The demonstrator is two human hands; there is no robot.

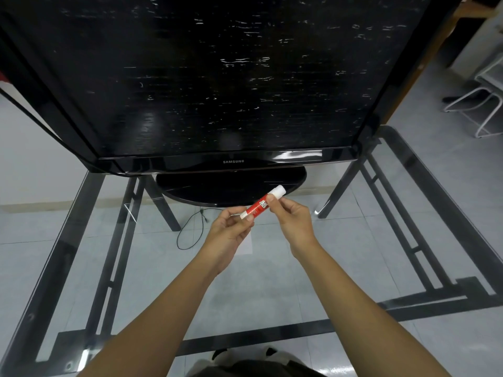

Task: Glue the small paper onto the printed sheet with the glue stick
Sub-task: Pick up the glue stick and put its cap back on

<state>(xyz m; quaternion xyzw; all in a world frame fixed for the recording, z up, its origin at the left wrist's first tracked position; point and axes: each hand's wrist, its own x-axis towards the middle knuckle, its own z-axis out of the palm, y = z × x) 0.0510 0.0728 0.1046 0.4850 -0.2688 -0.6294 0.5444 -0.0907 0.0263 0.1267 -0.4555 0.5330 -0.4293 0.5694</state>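
Observation:
A red glue stick with a white cap is held in the air above the glass table, slanting up to the right. My left hand pinches its lower end. My right hand grips the stick near the cap end with thumb and fingers. Below my left hand a small pale sheet of paper lies flat on the glass, partly hidden by the hand. I see no printed sheet.
A large black television stands on its oval base at the back of the glass table. Dark table legs and a thin cable show through the glass. White chair legs stand at the far right.

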